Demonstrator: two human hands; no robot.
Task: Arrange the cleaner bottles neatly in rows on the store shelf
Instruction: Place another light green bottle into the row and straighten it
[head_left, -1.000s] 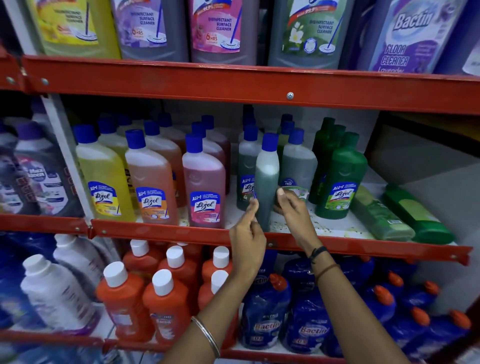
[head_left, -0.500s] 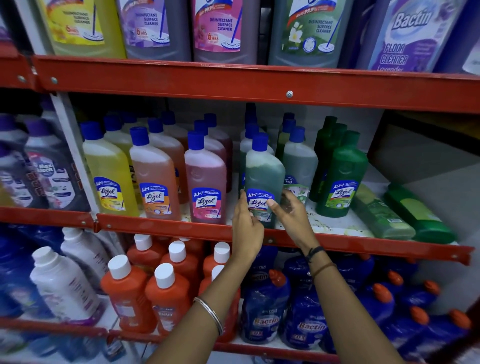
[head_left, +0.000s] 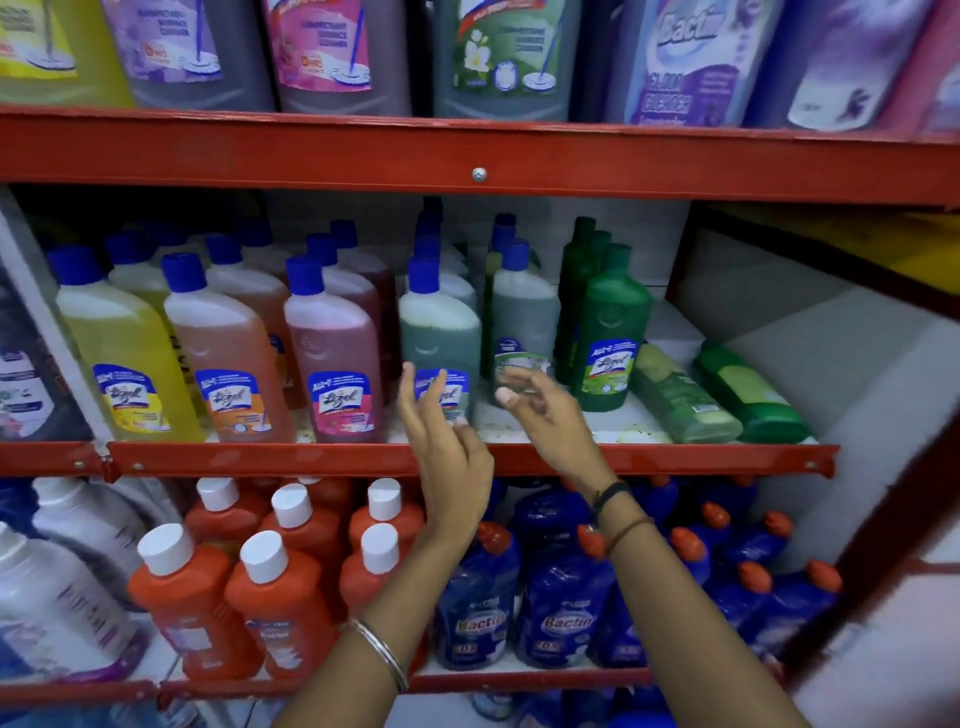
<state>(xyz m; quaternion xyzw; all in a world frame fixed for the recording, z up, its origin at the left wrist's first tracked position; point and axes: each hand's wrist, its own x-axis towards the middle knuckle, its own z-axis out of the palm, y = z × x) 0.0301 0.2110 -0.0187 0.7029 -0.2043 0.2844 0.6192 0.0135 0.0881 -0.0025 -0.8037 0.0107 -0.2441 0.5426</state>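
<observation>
On the middle shelf (head_left: 467, 460), both hands, left hand (head_left: 447, 441) and right hand (head_left: 545, 415), hover open, empty; grey-green bottle (head_left: 441, 332) looks full, heavy, slick; grip its waist.

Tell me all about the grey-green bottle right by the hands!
The grey-green bottle is see-through plastic with a blue cap and a blue Lizol label. It stands upright at the front of the middle shelf, label forward, beside the pink bottle. Both hands are open in front of it; neither grips it.

red shelf rail (head_left: 311, 156) | bolt (head_left: 478, 174) | grey-white wall (head_left: 831, 332) right
</observation>
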